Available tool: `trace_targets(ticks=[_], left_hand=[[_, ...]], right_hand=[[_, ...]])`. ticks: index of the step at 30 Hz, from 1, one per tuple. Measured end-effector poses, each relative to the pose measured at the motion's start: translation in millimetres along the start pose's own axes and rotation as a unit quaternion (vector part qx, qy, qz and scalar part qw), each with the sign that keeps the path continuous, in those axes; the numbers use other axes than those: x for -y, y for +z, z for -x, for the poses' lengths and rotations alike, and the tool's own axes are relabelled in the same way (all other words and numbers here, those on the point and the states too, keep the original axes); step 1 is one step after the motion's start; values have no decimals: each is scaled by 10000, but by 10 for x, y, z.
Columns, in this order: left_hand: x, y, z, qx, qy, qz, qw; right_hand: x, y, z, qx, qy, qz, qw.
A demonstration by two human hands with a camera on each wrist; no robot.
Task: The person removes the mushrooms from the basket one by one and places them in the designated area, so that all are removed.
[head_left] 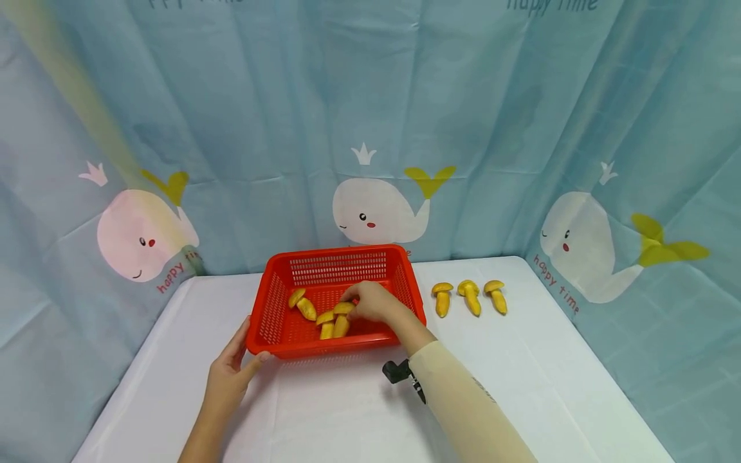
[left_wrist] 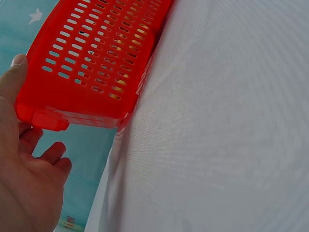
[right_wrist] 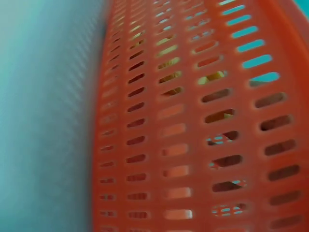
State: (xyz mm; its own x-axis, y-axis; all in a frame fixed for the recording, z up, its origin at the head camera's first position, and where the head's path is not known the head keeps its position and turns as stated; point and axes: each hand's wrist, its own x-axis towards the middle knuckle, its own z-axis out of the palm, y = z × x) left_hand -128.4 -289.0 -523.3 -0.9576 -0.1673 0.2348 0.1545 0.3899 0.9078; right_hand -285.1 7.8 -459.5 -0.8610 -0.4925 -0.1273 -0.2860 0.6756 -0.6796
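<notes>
A red slotted plastic basket (head_left: 337, 349) sits on the white-covered table with yellow toy mushrooms in it. My left hand (head_left: 227, 381) grips its near left corner, thumb over the rim; the left wrist view shows that thumb (left_wrist: 15, 75) against the red wall and the other fingers bent below the rim. Inside the basket, my right hand (head_left: 373, 302) pinches one mushroom (head_left: 341, 325) by its cap and stem. Close beside it on the left stands another mushroom (head_left: 326, 326); a third mushroom (head_left: 303, 305) lies farther left. The basket's slotted wall (right_wrist: 193, 116) hides most of the right hand in the right wrist view.
Three more mushrooms, a left one (head_left: 442, 299), a middle one (head_left: 469, 297) and a right one (head_left: 496, 296), lie in a row on the table right of the basket. A blue curtain (head_left: 278, 128) with printed whales encloses the table (head_left: 324, 411) at the back and sides.
</notes>
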Motion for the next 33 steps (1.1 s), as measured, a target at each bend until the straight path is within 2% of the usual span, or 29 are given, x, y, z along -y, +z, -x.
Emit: trace_targets(ticks=[8,16,22,33], left_hand=[[38,-15,-11,36,-17,-18,10000],[37,-11,-27,12,-74,-40,10000],[30,-5,-14,35,-42,-12,10000],[28,-15,-12,26,58,-7,10000]], right_hand=[[40,-113,86,-177,-77,-301,9994],[27,-168,207,-304,-366,-408,9980],[14,-260,333,-549,-618,-550,9951],[52,-405,535,-704,-927,-460,9921]])
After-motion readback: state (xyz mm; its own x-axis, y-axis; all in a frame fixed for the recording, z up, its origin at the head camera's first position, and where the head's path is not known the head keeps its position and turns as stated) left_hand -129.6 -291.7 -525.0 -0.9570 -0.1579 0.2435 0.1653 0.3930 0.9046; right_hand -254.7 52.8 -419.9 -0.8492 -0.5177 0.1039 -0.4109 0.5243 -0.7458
